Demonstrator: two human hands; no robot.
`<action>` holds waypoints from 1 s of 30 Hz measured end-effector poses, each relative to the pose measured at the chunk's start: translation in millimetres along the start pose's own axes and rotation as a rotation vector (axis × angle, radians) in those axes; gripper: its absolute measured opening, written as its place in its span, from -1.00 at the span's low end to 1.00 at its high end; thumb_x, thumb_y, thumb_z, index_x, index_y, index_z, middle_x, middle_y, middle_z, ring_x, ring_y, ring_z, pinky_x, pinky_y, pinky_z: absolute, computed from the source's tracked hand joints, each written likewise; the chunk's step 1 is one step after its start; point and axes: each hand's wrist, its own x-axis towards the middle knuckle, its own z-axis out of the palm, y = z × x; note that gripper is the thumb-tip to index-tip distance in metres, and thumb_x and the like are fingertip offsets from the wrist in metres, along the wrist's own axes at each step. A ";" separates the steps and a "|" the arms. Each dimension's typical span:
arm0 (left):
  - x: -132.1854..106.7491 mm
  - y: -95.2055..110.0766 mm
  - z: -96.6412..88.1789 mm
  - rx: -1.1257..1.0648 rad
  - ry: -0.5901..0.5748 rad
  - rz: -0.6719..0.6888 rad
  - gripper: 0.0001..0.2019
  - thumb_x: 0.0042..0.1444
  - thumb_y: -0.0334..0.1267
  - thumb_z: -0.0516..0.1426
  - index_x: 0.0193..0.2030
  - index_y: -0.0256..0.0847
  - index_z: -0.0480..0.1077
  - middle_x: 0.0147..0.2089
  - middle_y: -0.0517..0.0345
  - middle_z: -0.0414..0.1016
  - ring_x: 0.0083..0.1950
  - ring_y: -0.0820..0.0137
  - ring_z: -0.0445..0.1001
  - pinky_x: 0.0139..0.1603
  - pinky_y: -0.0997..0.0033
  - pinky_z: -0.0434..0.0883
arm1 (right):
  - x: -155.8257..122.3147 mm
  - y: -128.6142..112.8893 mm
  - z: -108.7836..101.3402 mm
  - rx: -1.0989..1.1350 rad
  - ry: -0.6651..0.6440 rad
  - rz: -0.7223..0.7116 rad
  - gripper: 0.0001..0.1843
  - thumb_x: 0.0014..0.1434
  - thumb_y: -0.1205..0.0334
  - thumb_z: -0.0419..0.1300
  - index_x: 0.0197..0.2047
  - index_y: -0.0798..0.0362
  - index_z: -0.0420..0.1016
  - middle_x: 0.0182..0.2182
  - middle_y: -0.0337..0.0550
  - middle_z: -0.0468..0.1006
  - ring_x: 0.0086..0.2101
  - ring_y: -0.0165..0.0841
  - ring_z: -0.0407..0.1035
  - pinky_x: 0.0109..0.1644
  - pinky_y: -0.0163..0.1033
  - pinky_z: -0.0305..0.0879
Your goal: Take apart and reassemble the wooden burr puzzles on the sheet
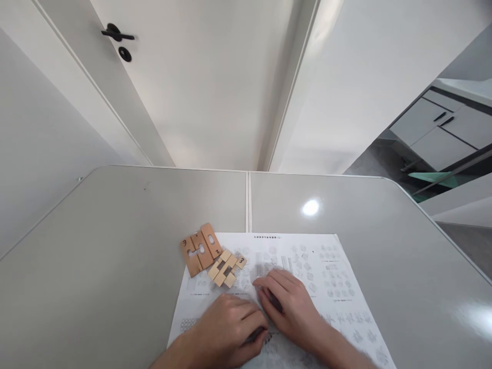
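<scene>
Over a printed paper sheet (342, 277), both hands are held close together with fingers curled. My left hand (238, 325) is closed, thumb against the bent fingers, and whatever may be inside is hidden. My right hand (286, 305) is also closed, blurred at the fingertips, with a dark gap between thumb and fingers where I cannot make out anything. Beyond the left hand lies a cluster of pale notched wooden blocks (221, 274), one marked 3. Touching it are browner flat slotted wooden pieces (195, 261) with handwritten numbers, overlapping the sheet's upper left corner.
Rows of small line drawings cover the sheet. It lies on a grey table (115, 266) with a pale seam (248, 200) down its middle. Past the far edge stands a white door (215, 77) with a black handle (117, 34). White cabinets (438, 128) are at right.
</scene>
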 end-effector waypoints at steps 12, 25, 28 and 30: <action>-0.1 0.8 -0.3 0.005 -0.006 -0.004 -0.87 0.32 -0.35 0.11 -0.29 -0.15 0.34 -0.47 0.26 0.47 -0.51 0.42 0.40 -0.50 0.36 0.20 | 1.6 -2.6 -1.6 -0.008 0.017 -0.012 -0.83 0.42 0.42 0.10 -0.06 -0.01 0.47 -0.36 -0.18 0.53 -0.34 -0.25 0.41 -0.24 -0.16 0.33; -1.2 1.1 0.4 0.019 -0.019 -0.003 -0.90 0.29 -0.33 0.13 -0.29 -0.14 0.33 -0.47 0.27 0.45 -0.50 0.41 0.38 -0.49 0.35 0.16 | 1.3 -1.3 -1.3 -0.018 0.020 -0.010 -0.82 0.41 0.42 0.11 -0.07 -0.01 0.49 -0.37 -0.19 0.54 -0.34 -0.25 0.41 -0.25 -0.17 0.33; -1.2 1.4 0.0 0.012 -0.037 -0.012 -0.90 0.28 -0.34 0.14 -0.29 -0.14 0.33 -0.48 0.28 0.45 -0.50 0.41 0.38 -0.48 0.36 0.18 | 2.1 -2.2 -1.8 -0.025 0.028 -0.016 -0.81 0.41 0.42 0.10 -0.06 -0.01 0.49 -0.37 -0.18 0.54 -0.35 -0.25 0.42 -0.25 -0.17 0.35; -1.8 1.4 0.0 0.012 -0.041 -0.018 -0.90 0.27 -0.34 0.14 -0.29 -0.14 0.33 -0.47 0.28 0.45 -0.50 0.42 0.38 -0.47 0.37 0.18 | 2.7 -2.7 -2.2 -0.028 0.034 -0.020 -0.82 0.42 0.41 0.09 -0.07 0.00 0.49 -0.38 -0.17 0.55 -0.35 -0.26 0.42 -0.26 -0.17 0.36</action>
